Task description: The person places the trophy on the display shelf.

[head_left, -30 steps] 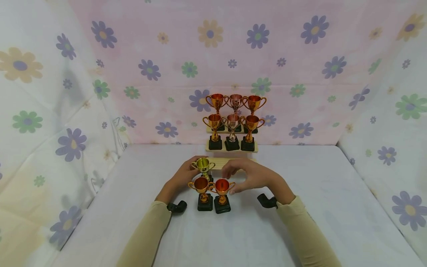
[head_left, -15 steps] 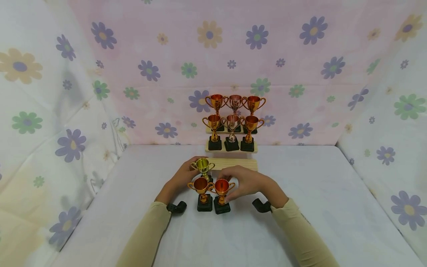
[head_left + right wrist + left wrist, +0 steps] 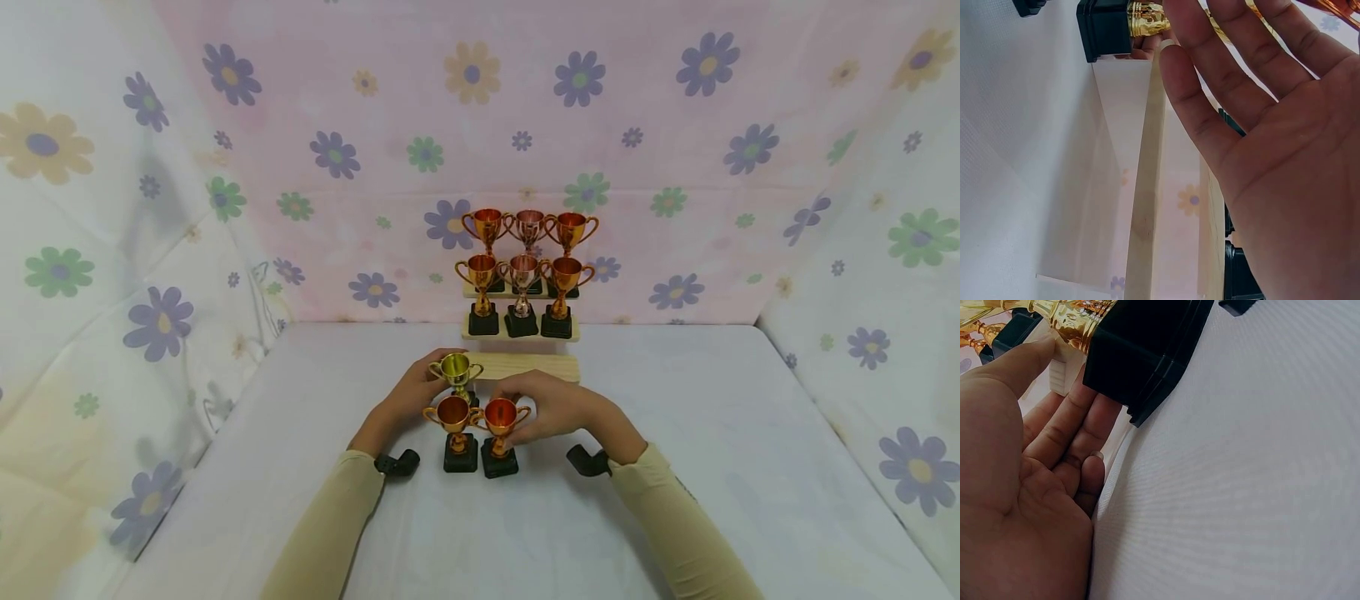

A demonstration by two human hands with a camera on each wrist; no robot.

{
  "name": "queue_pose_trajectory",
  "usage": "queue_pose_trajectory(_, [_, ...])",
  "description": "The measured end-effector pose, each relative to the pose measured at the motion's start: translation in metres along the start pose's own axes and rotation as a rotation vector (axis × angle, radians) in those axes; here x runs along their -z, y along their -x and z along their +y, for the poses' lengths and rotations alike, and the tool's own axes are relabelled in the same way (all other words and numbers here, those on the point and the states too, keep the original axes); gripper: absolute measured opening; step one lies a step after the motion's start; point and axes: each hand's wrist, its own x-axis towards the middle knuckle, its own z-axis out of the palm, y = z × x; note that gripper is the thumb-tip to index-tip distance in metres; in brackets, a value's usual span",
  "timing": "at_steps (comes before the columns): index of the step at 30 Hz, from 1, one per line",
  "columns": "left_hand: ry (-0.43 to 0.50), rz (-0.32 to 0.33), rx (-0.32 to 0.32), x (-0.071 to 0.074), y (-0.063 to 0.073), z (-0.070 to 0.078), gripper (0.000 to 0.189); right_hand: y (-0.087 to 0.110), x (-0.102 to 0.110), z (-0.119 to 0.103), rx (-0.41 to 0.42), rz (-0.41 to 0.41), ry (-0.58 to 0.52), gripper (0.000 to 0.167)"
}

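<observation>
My left hand (image 3: 412, 392) grips the left end of the lowest wooden shelf (image 3: 528, 367); in the left wrist view the thumb and fingers (image 3: 1063, 428) lie on either side of the wood. Close in front of that hand stands a yellow-gold trophy (image 3: 456, 371) on a dark base. My right hand (image 3: 555, 407) pinches an orange-gold trophy (image 3: 500, 412) by its stem, the thumb in front and fingertips behind it. Beside it, upright on the table, is another orange-gold trophy (image 3: 454, 414). The right wrist view shows the palm (image 3: 1297, 156), with the held cup mostly out of frame.
Behind the hands, the upper shelves (image 3: 487, 337) of the stepped rack carry two rows of trophies, including a silvery-pink trophy (image 3: 522, 275) in the middle of the nearer row. A white cloth covers the table (image 3: 540, 533). Flowered fabric (image 3: 375, 100) hangs around it.
My right hand has moved left and its thumb and fingers have closed on the right-hand orange-gold trophy. The left hand and the other trophies stay where they were.
</observation>
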Motion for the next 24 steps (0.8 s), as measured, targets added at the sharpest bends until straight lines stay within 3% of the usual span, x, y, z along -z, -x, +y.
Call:
queue_pose_trajectory(9, [-0.018, 0.006, 0.005, 0.0, 0.001, 0.001, 0.046, 0.004, 0.007, -0.001, -0.011, 0.023, 0.038, 0.036])
queue_pose_trajectory(16, [-0.027, 0.0, -0.005, 0.0, 0.0, 0.002, 0.045, 0.009, 0.013, -0.004, 0.022, 0.064, -0.034, 0.035])
queue_pose_trajectory(24, [-0.016, -0.001, -0.016, 0.0, 0.0, 0.001, 0.046, 0.012, 0.018, -0.004, 0.015, 0.129, -0.038, 0.033])
